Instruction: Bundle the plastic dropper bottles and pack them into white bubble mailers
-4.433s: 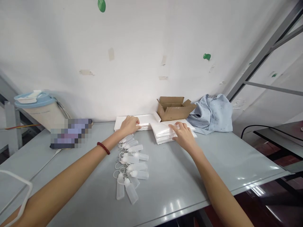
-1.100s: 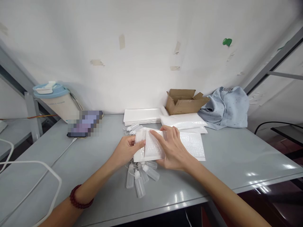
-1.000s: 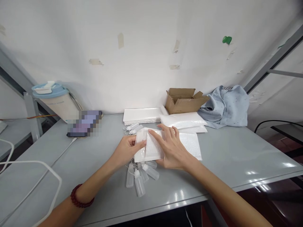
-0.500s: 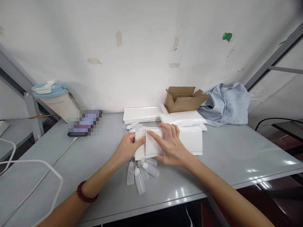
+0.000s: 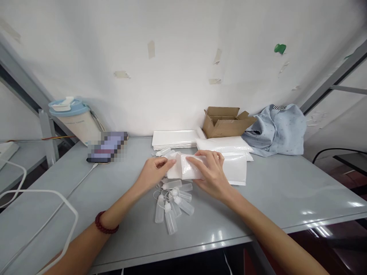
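A white bubble mailer (image 5: pixel 189 171) is held above the grey table, its flap end (image 5: pixel 174 170) pointing left. My right hand (image 5: pixel 212 173) is wrapped round the mailer's body, thumb in front and fingers over the top edge. At the flap end my left hand (image 5: pixel 155 172) is closed in a pinch, its thumb tip overlapping the flap. What lies between those fingertips is too small to make out. Just below, several clear plastic dropper bottles (image 5: pixel 171 221) with white caps lie in a loose heap on the table.
Behind the hands lie a stack of flat white mailers (image 5: pixel 175 139) and filled mailers (image 5: pixel 223 143). A cardboard box (image 5: pixel 228 128) stands open near the wall, beside blue cloth (image 5: pixel 281 131). At left are a phone (image 5: pixel 107 148), its cable (image 5: pixel 73 187) and a lidded cup (image 5: pixel 75 120).
The mailer's near edge has lifted, uncovering more of the bottles. My left hand has shifted from gripping the flap to a pinch at its left edge. The view has turned slightly left.
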A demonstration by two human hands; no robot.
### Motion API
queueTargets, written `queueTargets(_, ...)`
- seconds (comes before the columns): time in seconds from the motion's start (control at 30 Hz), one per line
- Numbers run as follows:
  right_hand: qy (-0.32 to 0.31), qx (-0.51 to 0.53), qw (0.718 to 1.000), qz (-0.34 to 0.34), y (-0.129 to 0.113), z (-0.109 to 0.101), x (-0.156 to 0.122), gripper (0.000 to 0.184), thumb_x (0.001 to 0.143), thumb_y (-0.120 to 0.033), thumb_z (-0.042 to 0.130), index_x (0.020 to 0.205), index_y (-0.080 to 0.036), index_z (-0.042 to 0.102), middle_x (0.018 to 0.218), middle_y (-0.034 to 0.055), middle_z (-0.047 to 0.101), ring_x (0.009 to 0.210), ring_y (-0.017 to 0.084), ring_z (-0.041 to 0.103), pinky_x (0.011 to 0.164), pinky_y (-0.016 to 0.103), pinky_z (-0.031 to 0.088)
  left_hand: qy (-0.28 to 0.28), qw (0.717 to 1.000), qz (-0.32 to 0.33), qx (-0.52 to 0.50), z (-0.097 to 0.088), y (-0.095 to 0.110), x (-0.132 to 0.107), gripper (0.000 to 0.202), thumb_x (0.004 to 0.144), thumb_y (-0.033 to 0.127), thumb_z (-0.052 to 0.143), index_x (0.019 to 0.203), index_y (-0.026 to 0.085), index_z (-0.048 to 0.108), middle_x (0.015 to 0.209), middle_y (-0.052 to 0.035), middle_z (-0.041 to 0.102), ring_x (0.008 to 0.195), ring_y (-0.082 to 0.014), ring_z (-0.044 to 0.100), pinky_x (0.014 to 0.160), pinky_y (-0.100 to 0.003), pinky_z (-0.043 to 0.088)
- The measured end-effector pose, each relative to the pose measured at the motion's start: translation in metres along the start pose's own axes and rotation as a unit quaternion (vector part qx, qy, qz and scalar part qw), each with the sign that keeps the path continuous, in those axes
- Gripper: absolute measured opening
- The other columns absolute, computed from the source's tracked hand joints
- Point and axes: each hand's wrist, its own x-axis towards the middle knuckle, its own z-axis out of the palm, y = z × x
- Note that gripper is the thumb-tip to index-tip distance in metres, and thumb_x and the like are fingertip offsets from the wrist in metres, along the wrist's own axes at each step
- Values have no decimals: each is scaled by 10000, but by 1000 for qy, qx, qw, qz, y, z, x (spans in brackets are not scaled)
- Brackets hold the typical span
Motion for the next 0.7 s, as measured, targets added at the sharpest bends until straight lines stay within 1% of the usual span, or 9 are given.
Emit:
queueTargets(0.03,6,10,1000,10,3,-1,0,405,774,-151,581,1169,-231,538,1130,106,508,1035,258,473,911,447,281,18,999,20,39,-6,-2,3,367,781,470,568,580,167,612,573,12,565,569,-136,462,546,-242,336)
queueTargets(0.1,15,27,999,29,9,-3,0,356,798,-169,584,1146,-238,563,1099,89,542,1014,241,507,908,432,276,60,992,49,103,-20,-9,9,301,781,447,562,670,182,653,666,-6,617,624,-155,457,608,-264,345)
queueTargets(0.2,24,40,997,60,16,-6,1,293,827,-184,573,1108,-260,602,1046,66,579,964,221,540,899,412,280,105,977,70,174,-36,-22,20,226,758,392,562,761,191,665,784,-44,655,744,-205,483,700,-300,356)
queueTargets(0.27,18,41,996,76,18,-7,1,276,838,-217,577,1108,-261,614,1043,69,585,962,225,545,884,406,290,103,971,74,204,-41,-29,24,216,737,380,581,802,195,672,825,-52,670,766,-217,502,714,-307,364)
queueTargets(0.33,3,43,995,88,19,-7,1,289,838,-252,586,1126,-258,610,1071,82,576,989,239,539,878,411,297,91,967,78,225,-41,-31,25,222,741,389,581,810,201,676,815,-46,669,749,-212,515,699,-299,372)
queueTargets(0.47,-31,53,993,104,20,-6,1,346,821,-292,612,1164,-252,584,1121,103,556,1035,267,517,886,441,302,69,961,87,252,-33,-29,23,237,764,411,559,733,203,669,736,-35,641,735,-211,523,685,-294,370)
queueTargets(0.57,-54,47,992,105,21,-5,0,381,809,-296,629,1184,-261,570,1125,94,553,1035,269,510,882,446,319,57,961,79,260,-27,-30,22,240,753,399,570,664,198,668,692,-38,634,724,-218,530,665,-297,362)
queueTargets(0.63,-72,31,991,105,21,-4,0,396,800,-296,639,1188,-258,569,1126,91,552,1036,269,507,874,442,334,51,963,67,255,-27,-31,22,251,748,397,576,629,196,667,663,-32,640,671,-205,527,630,-289,361)
queueTargets(0.7,-82,23,990,109,22,-3,0,399,797,-297,641,1187,-256,569,1122,91,553,1040,271,505,870,442,341,53,967,56,244,-30,-28,22,268,760,407,566,642,193,678,653,-23,657,631,-191,523,601,-276,361)
